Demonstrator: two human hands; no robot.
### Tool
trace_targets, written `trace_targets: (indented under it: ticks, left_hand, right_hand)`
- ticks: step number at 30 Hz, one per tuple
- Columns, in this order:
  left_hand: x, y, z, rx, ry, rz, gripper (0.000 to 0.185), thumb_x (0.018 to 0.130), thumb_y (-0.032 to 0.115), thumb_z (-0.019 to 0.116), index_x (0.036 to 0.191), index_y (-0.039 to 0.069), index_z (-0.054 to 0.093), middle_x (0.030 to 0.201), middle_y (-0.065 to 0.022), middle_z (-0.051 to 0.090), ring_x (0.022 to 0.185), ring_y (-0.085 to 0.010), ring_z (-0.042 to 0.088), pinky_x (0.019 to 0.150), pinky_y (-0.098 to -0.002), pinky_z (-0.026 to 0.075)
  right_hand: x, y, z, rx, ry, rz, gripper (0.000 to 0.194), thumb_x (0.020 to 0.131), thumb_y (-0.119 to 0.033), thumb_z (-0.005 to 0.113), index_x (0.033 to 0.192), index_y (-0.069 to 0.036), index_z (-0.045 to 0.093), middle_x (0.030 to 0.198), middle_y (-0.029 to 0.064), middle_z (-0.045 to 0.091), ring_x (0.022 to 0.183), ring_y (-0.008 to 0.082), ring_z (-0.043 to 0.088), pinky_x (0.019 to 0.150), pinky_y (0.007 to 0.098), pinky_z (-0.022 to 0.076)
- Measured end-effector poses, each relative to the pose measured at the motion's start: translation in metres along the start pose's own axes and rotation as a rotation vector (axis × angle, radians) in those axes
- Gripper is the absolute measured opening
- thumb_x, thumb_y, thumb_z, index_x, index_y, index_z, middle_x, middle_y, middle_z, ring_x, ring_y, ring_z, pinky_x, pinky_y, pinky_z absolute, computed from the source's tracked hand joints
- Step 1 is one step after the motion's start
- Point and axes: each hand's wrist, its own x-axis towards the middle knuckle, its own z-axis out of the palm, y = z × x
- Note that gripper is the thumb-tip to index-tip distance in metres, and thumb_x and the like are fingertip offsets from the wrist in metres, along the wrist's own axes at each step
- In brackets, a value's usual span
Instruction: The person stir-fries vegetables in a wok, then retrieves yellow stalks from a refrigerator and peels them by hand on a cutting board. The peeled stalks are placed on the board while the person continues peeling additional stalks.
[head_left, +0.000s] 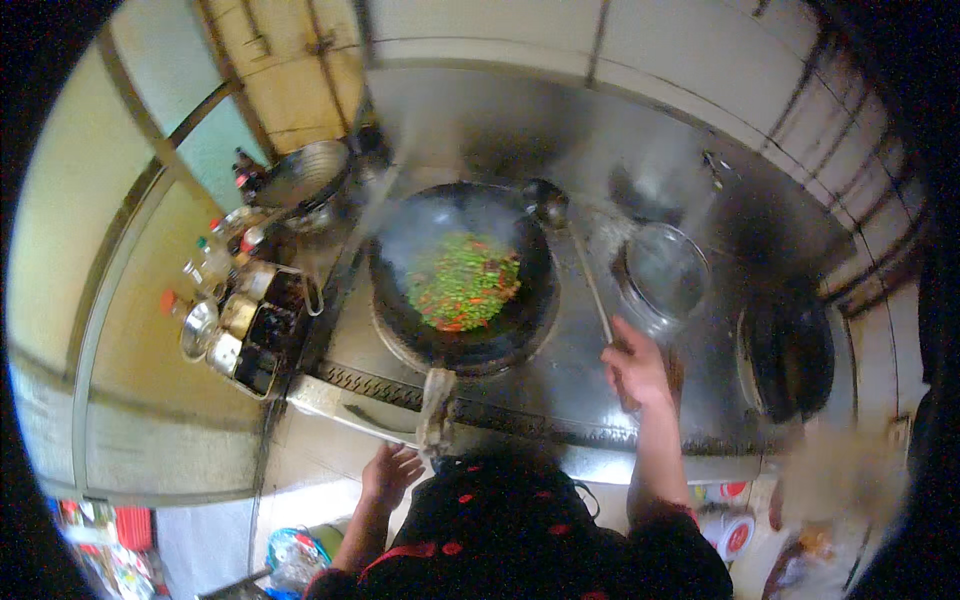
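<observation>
My right hand (637, 367) grips the long handle of a metal ladle (586, 270), whose bowl hangs over the right rim of a large black wok (397, 322). Chopped green vegetables with red pieces (465, 285) lie in the wok, and steam rises from them. Toward me juts the wok's handle (437, 405), which looks wrapped in pale cloth. My left hand (391, 474) is just below the stove's front edge, left of that handle, with fingers spread and holding nothing.
A steaming metal pot (667, 270) stands right of the wok, with another dark wok (787, 360) farther right. Seasoning containers (259, 330), bottles (215, 255) and a metal bowl (199, 330) crowd the left side. Behind them rests a round pan (307, 176).
</observation>
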Motion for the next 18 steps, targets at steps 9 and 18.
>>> trace_targets:
  ticks: [9, 18]
  left_hand:
    - [0.008, -0.006, 0.010, 0.017, 0.002, -0.037, 0.056, 0.095, 0.047, 0.038, 0.128, 0.002, 0.037, 0.125, -0.0191, 0.047, 0.108, -0.0344, 0.049, 0.091, -0.0505, 0.041]
    - [0.001, 0.034, 0.072, 0.020, -0.371, -0.057, 0.059, 0.094, 0.052, 0.034, 0.131, 0.007, 0.040, 0.114, -0.0118, 0.057, 0.098, -0.0323, 0.057, 0.088, -0.0480, 0.045]
  right_hand:
    - [0.033, 0.086, -0.110, 0.019, 0.520, 0.077, 0.024, 0.079, 0.001, 0.053, 0.104, 0.000, 0.054, 0.067, 0.0076, 0.055, 0.047, 0.0154, 0.053, 0.042, 0.0277, 0.0428]
    - [0.022, 0.063, -0.091, 1.323, 0.039, 0.083, 0.011, 0.086, -0.006, 0.052, 0.094, 0.001, 0.049, 0.080, 0.0137, 0.052, 0.057, 0.0112, 0.051, 0.043, 0.0196, 0.0439]
